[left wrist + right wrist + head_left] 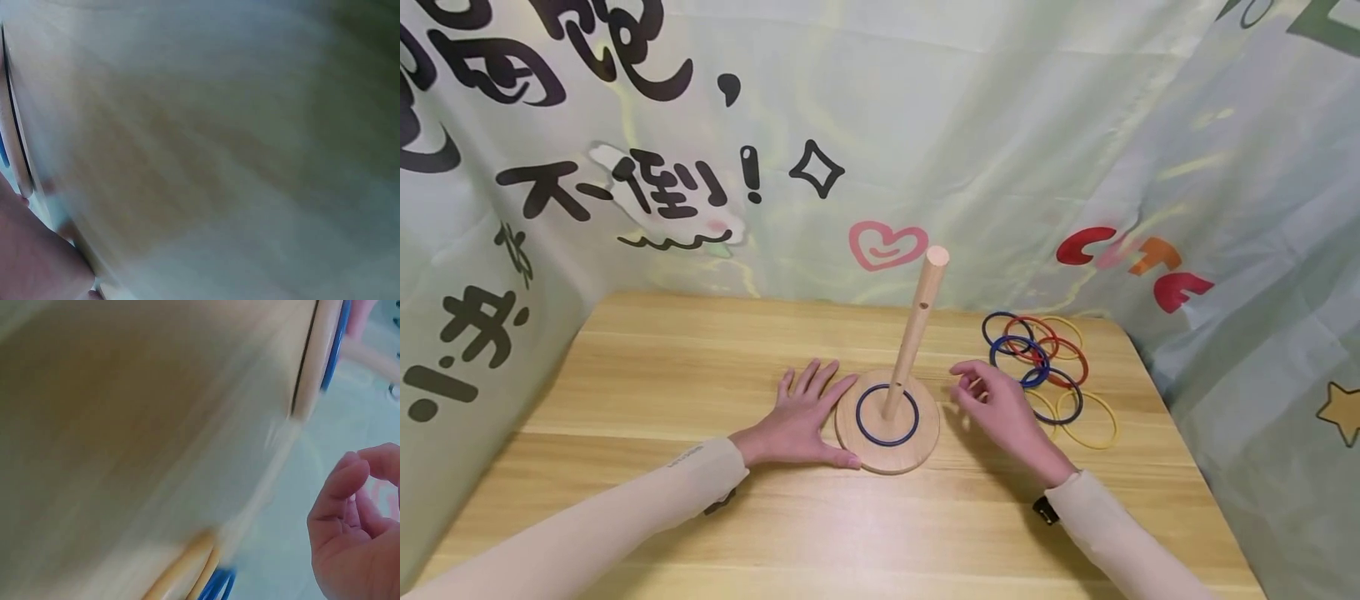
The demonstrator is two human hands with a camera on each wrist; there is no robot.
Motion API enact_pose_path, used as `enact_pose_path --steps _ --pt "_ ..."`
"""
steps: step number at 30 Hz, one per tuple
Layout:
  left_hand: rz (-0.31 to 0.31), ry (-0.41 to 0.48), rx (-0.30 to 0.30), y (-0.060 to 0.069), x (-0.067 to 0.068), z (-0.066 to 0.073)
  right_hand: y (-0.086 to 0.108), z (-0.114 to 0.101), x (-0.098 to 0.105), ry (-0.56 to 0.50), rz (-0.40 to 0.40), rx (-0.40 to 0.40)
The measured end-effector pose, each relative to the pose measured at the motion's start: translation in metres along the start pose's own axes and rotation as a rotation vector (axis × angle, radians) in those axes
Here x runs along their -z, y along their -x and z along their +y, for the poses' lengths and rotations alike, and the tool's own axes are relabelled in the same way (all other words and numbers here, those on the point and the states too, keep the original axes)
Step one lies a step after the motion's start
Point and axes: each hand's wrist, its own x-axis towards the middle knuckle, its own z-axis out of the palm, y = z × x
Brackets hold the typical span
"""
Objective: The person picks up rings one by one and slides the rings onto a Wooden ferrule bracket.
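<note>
The left hand spreads against the wooden base, the right hand curled loosely opposite.

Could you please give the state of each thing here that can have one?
Wooden base: lying on the table
Wooden post: standing on the base
Blue ring: around the post, lying on the base
Other rings: loose, overlapping
Left hand: spread, touching the base
Right hand: loosely curled, empty

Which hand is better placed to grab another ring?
The right hand, most likely: it looks empty and is close beside the loose rings, while the left hand touches the base, farther from them.
</note>
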Motion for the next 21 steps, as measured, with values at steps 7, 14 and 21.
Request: enact_pose_path --steps 7,14,21 --pt "-0.009 0.014 -0.005 0.001 0.008 0.007 0.006 0.032 0.031 0.117 0.085 -0.005" --pt "-0.017 0.004 0.003 0.001 0.009 0.009 0.005 0.050 0.048 0.254 0.113 -0.036" --pt "-0.010 0.004 -0.004 0.001 0.004 0.004 -0.004 0.057 0.053 0.314 0.051 -0.085"
